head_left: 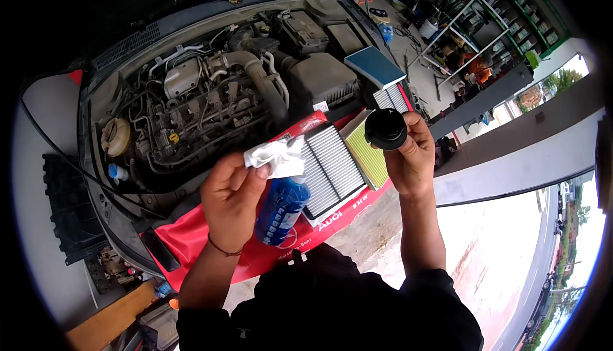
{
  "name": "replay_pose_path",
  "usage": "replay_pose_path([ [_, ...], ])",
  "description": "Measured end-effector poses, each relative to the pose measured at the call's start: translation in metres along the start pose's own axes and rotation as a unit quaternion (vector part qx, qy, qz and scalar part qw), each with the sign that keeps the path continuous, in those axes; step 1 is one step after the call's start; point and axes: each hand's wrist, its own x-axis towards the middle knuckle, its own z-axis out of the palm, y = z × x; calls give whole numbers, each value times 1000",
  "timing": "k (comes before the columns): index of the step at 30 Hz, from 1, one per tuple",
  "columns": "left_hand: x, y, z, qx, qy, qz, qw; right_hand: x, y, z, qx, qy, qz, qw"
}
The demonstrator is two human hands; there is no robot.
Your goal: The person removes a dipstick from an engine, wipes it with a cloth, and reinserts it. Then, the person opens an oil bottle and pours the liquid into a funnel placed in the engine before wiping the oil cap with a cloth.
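Note:
My left hand point(233, 194) pinches a crumpled white paper tissue point(276, 157), raised over the front edge of the engine bay. In my right hand point(412, 156) is a round black plastic cap point(385, 129), gripped between thumb and fingers at its side. A blue bottle point(281, 214) rests on the red fender cover point(220, 258), just beyond my left wrist; the tissue hides its upper end. Between my hands lies a white pleated filter point(331, 171) with a dark frame. Close to my right hand is a yellow-green pleated filter point(369, 159).
The engine point(204, 89) sits exposed under the raised hood. A blue-topped flat box point(375, 67) and another white pleated filter point(392, 99) lie at the right of the bay. A black phone-like slab point(159, 249) lies at the cover's left end. A metal rack point(463, 38) stands beyond.

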Motion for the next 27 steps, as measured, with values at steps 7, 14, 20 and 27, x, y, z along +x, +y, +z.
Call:
replay_pose_path([
  [7,-40,20,106,167,-197,239,936,-103,-39,21,-41,32,-92,994],
  [14,-85,11,190,37,-362,-31,931,-172,-112,-45,-399,20,-256,880],
  [20,-122,-12,269,-75,-343,-156,923,-207,-157,-100,-503,-2,-407,763],
  [27,-155,-18,315,41,-363,-8,931,-239,-178,-131,-467,27,-416,779],
])
